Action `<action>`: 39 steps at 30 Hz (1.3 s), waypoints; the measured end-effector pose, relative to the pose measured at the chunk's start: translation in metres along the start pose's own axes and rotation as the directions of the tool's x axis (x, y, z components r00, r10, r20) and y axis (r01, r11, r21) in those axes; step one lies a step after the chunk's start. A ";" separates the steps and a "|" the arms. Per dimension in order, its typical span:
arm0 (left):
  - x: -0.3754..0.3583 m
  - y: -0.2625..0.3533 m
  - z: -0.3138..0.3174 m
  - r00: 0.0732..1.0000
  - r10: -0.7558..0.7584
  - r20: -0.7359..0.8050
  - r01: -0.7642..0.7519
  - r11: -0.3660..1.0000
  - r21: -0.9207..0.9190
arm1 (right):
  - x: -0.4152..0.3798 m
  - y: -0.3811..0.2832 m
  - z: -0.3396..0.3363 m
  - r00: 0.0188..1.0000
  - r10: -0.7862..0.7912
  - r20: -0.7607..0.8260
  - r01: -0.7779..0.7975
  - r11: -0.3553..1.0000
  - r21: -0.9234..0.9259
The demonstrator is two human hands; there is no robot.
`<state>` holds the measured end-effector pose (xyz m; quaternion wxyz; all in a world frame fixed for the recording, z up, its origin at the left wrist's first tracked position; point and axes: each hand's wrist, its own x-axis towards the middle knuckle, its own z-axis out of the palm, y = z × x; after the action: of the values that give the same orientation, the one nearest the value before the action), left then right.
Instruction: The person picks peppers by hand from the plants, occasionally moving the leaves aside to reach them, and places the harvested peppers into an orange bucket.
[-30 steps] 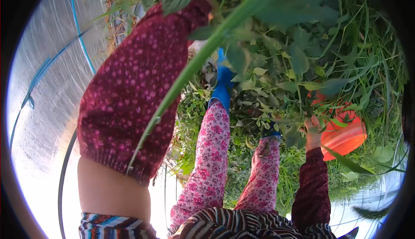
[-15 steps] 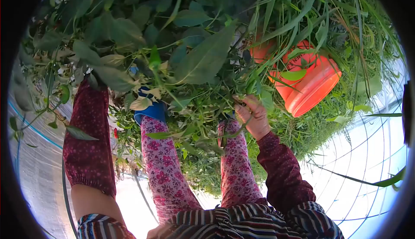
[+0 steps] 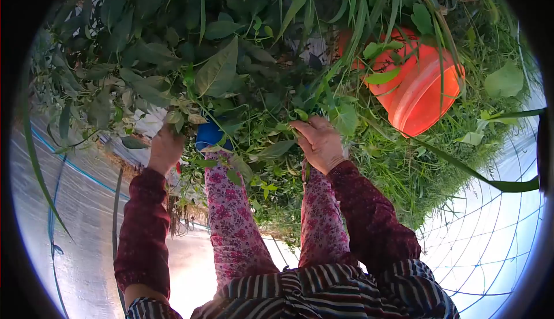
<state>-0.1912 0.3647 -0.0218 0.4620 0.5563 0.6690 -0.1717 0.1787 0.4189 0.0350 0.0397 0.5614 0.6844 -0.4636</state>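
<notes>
Dense leafy plants (image 3: 216, 77) fill the space before me. My left hand (image 3: 166, 149) reaches up into the foliage beside a cluster of pale leaves (image 3: 178, 117), its fingertips hidden among them. My right hand (image 3: 320, 143) is closed at the edge of the leaves, thumb and fingers drawn together among thin stems; what they hold is too small to make out. Just above its fingers shows a small green leaf or fruit (image 3: 300, 114). A small red fruit (image 3: 178, 168) hangs just below my left hand.
An orange bucket (image 3: 427, 94) lies tipped in tall grass (image 3: 398, 175) to the right, partly behind blades. My legs in flowered trousers (image 3: 239, 221) stand below, with a blue boot (image 3: 209, 135) on one foot. Pale sheeting (image 3: 86, 203) and a blue line run along the left.
My left hand has come out from deep in the foliage and now shows. My right hand has shifted slightly left and up. The view has shifted a little, and leaves have moved.
</notes>
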 end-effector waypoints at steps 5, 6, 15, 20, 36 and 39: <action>-0.057 0.116 -0.086 0.932 0.290 0.217 -0.121 0.813 -0.569 | -0.011 0.001 0.031 0.994 -0.033 0.102 0.036 0.999 -0.035; -0.054 0.143 -0.092 0.917 0.327 0.227 -0.123 0.776 -0.619 | -0.014 0.001 0.036 0.995 -0.029 0.095 0.031 0.999 -0.028; 0.104 0.217 -0.004 0.917 0.380 0.118 -0.377 0.735 0.563 | -0.017 -0.027 0.067 0.998 -0.056 -0.001 0.056 0.998 0.035; 0.092 0.151 0.030 0.878 0.454 0.152 -0.478 0.817 0.322 | -0.019 -0.047 0.076 0.979 -0.020 0.204 -0.007 0.991 0.134; 0.039 0.106 0.021 0.789 0.609 0.078 -0.475 0.525 0.706 | 0.046 0.027 0.045 0.997 0.027 -0.072 -0.038 0.986 -0.161; 0.039 0.098 0.028 0.807 0.589 0.034 -0.487 0.633 0.602 | 0.029 0.018 0.052 0.946 0.237 0.223 -0.226 0.971 -0.072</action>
<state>-0.0889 0.3976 -0.0398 0.2410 0.8566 0.4213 -0.1755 0.1580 0.4036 -0.0218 0.1854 0.5794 0.6148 -0.5019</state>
